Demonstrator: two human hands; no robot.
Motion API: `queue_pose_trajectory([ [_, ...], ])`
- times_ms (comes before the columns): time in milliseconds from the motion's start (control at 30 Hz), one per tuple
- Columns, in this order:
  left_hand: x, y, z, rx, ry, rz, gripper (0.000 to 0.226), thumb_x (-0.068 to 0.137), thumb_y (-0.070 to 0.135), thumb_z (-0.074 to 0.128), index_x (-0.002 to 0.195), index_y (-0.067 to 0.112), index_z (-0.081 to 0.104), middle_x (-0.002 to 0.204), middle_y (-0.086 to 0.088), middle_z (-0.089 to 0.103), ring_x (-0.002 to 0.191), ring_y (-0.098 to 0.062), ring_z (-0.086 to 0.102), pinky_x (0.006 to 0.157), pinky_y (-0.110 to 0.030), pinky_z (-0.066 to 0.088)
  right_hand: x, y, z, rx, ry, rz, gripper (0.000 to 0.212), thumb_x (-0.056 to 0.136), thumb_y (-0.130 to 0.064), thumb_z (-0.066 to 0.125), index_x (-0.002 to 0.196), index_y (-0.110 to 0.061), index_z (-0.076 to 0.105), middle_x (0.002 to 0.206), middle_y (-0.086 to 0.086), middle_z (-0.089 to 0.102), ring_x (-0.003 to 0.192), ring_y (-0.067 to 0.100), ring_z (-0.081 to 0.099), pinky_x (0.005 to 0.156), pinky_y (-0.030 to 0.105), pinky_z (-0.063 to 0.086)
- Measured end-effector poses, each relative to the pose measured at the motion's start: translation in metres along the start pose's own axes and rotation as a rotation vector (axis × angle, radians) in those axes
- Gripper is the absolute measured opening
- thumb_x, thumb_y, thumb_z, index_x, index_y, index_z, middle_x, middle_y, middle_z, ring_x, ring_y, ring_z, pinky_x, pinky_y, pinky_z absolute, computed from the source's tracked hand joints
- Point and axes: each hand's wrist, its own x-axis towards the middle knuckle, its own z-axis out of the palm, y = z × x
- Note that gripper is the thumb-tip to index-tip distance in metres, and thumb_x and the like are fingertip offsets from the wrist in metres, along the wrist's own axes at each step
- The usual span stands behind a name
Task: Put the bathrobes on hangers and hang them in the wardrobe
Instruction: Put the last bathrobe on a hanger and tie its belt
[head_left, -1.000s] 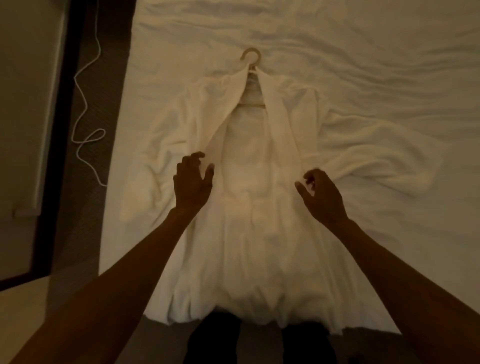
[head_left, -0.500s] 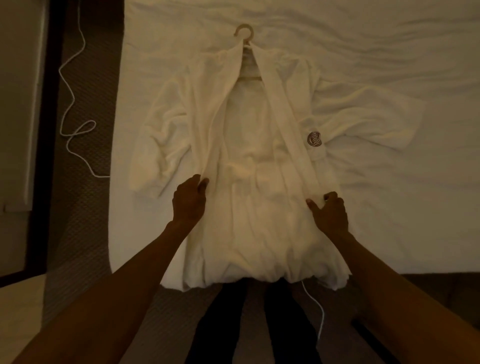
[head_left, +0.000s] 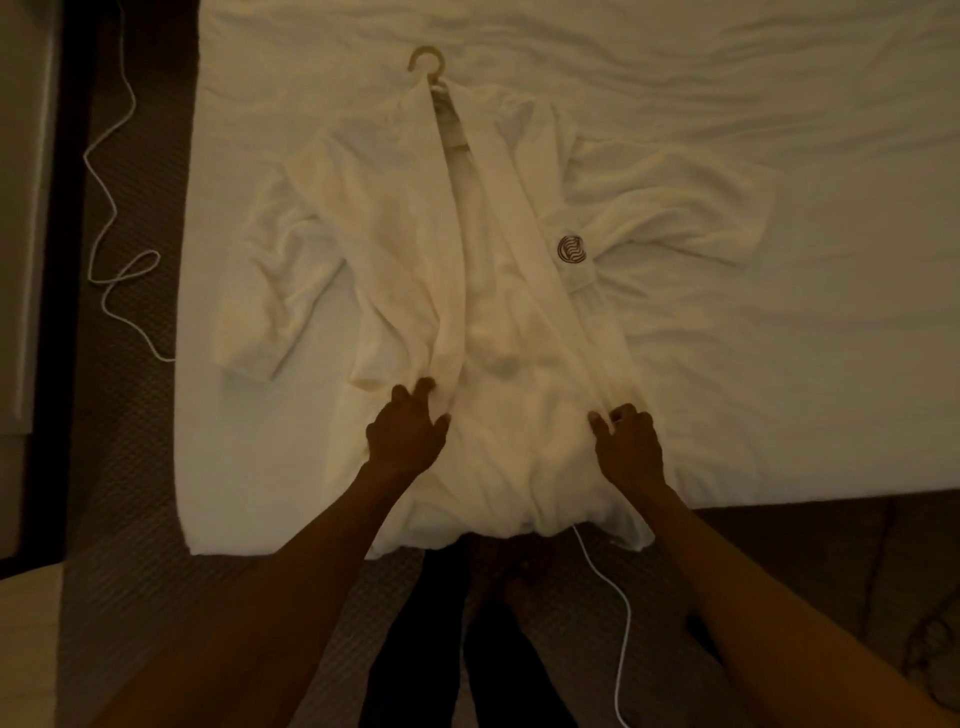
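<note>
A white bathrobe (head_left: 395, 228) lies front-up on the bed, its hem hanging over the near edge. A round dark logo (head_left: 572, 248) marks its chest pocket. A wooden hanger (head_left: 427, 61) sits inside the collar, with only its hook and a bit of its bar showing. My left hand (head_left: 408, 434) grips the edge of the robe's left front panel at waist height. My right hand (head_left: 627, 441) pinches the edge of the right front panel between thumb and fingers. The two front panels nearly meet along the middle.
The white bed sheet (head_left: 779, 364) fills the right and far side. A white cable (head_left: 111, 208) loops on the dark carpet to the left. Another white cable (head_left: 618, 613) runs down by my legs (head_left: 415, 649). A dark wall edge (head_left: 62, 260) stands at the far left.
Both hands came down from above the robe, took hold of its two front edges and drew them toward the middle and toward me. The logo came into view.
</note>
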Motion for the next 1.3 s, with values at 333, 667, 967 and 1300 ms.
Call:
queue_pose_trajectory([
  [333, -0.026, -0.015, 0.012, 0.206, 0.066, -0.139, 0.057, 0.092, 0.051, 0.058, 0.134, 0.018, 0.038, 0.133, -0.011, 0.037, 0.110, -0.036, 0.049, 0.079, -0.046, 0.045, -0.007, 0.026, -0.006, -0.035, -0.100, 0.064, 0.063, 0.094, -0.052, 0.051, 0.136, -0.007, 0.042, 0.135, 0.020, 0.040, 0.124, 0.039, 0.042, 0.101, 0.048, 0.038],
  [667, -0.021, -0.015, 0.020, 0.080, 0.164, -0.017, 0.046, 0.100, 0.024, 0.043, 0.143, 0.009, 0.041, 0.131, -0.017, 0.055, 0.112, -0.038, 0.055, 0.092, -0.047, 0.044, -0.019, 0.037, -0.004, 0.115, 0.091, -0.174, 0.029, 0.091, -0.030, 0.063, 0.110, -0.010, 0.056, 0.120, 0.014, 0.046, 0.108, 0.029, 0.050, 0.088, 0.038, 0.044],
  [967, -0.047, 0.059, 0.056, -0.243, 0.028, 0.152, 0.062, 0.101, 0.043, 0.044, 0.150, 0.007, 0.030, 0.137, -0.017, 0.049, 0.121, -0.035, 0.052, 0.101, -0.045, 0.042, -0.021, 0.043, -0.005, 0.101, 0.007, -0.062, 0.026, 0.100, -0.020, 0.046, 0.121, -0.008, 0.055, 0.109, 0.018, 0.064, 0.099, 0.034, 0.061, 0.077, 0.030, 0.042],
  [1300, -0.045, 0.068, 0.051, -0.269, 0.094, 0.235, 0.025, 0.100, 0.040, 0.051, 0.111, 0.022, 0.064, 0.089, 0.006, 0.068, 0.078, -0.013, 0.061, 0.066, -0.026, 0.039, -0.031, 0.057, 0.002, 0.125, -0.036, 0.005, 0.056, 0.087, -0.037, 0.068, 0.132, -0.016, 0.042, 0.116, 0.017, 0.056, 0.089, 0.033, 0.062, 0.069, 0.033, 0.050],
])
